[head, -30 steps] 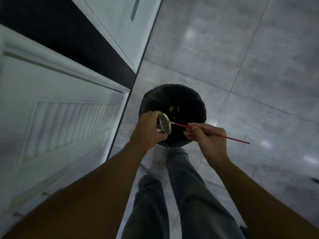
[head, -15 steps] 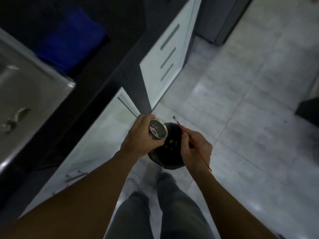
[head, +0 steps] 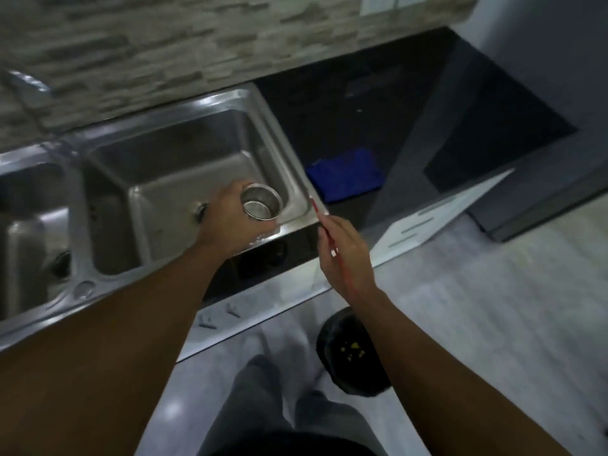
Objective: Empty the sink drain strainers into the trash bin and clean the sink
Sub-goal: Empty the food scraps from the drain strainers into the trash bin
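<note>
Our left fingers [head: 235,199] grip the strainer [head: 262,201]; our right fingers [head: 329,232] pinch a stick [head: 317,210]. We seat the strainer level in the drain [head: 200,210] beside the left fingers.

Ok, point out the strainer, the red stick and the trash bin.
strainer [head: 260,207]: head view, inside floor.
red stick [head: 316,210]: head view, free tip end.
trash bin [head: 332,366]: head view, left inner wall.

Cloth [head: 345,174] on counter [head: 362,103] right of sink [head: 279,139].

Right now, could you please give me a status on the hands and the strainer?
Left hand grips the drain strainer, looks empty, above the right sink basin. Right hand pinches a thin red stick. Path to the basin clear.
</note>
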Motion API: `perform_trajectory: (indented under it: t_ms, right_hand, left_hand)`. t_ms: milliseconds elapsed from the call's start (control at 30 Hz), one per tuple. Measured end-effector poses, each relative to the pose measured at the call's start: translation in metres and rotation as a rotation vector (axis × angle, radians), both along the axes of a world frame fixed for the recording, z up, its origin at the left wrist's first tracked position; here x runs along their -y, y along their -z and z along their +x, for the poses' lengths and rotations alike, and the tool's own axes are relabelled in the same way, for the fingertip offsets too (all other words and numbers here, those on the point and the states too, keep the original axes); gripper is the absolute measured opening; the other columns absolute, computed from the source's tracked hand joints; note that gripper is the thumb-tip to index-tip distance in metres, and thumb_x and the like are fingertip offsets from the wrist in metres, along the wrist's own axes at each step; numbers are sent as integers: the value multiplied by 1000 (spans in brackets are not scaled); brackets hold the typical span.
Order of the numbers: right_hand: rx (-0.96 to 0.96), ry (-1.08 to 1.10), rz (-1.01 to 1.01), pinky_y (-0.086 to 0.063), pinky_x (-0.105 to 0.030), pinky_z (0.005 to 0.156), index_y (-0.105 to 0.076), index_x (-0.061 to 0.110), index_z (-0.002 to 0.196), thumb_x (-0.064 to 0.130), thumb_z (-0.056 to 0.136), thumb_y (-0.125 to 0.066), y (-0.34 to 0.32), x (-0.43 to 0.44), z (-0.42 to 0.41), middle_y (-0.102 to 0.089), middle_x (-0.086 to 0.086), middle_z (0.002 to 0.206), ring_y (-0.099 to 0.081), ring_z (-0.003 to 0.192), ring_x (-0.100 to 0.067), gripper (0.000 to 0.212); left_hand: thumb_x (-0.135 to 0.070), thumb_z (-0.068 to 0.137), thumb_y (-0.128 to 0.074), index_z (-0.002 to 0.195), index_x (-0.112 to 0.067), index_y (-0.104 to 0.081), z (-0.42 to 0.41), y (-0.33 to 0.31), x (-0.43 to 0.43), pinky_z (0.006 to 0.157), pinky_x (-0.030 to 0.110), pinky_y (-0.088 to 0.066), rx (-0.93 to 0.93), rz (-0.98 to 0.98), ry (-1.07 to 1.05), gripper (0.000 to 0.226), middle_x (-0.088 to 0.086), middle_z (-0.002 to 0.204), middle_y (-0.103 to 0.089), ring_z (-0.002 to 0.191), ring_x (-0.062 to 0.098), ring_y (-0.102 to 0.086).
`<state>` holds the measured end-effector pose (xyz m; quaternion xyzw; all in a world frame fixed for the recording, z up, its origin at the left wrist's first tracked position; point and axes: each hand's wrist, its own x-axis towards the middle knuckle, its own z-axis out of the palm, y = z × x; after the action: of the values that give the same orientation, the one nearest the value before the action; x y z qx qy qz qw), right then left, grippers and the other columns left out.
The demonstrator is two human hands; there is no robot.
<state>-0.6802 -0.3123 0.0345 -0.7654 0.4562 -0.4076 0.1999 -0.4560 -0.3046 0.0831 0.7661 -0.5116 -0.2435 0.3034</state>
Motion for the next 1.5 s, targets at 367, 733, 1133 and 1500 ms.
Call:
perform_trajectory:
  t_ms: [367,733,1133,1500]
  right_hand:
    - [-173,-282,150,-58,-36,85,-63,12,134,13,102,-50,31,47,170,-72,-8,110,-68,92,-19,34]
    - [-381,-81,307,-56,-32,78,-66,23,126,24,103,-49,59,69,182,-69,1,93,-63,82,-12,29]
    - [-491,-196,316,-58,-32,71,-59,17,138,23,104,-45,63,75,182,-72,-2,92,-67,75,-13,37]
    - [-510,-172,342,-61,-37,76,-58,17,139,26,105,-44,62,76,183,-74,-2,95,-70,79,-15,38]
  left_hand:
    - [-19,55,-93,126,-16,-54,149,54,-25,94,35,-52,-76,150,-300,82,7,124,-60,111,24,-60]
    - [-15,61,-94,130,-14,-54,209,132,1,101,42,-50,-107,449,-281,79,13,130,-60,122,31,-57]
    - [-9,62,-93,133,-13,-45,211,180,19,105,49,-48,-151,662,-294,85,15,137,-52,128,34,-51]
    - [-8,69,-88,139,-12,-37,212,192,16,107,49,-46,-98,725,-345,87,16,142,-47,132,35,-47]
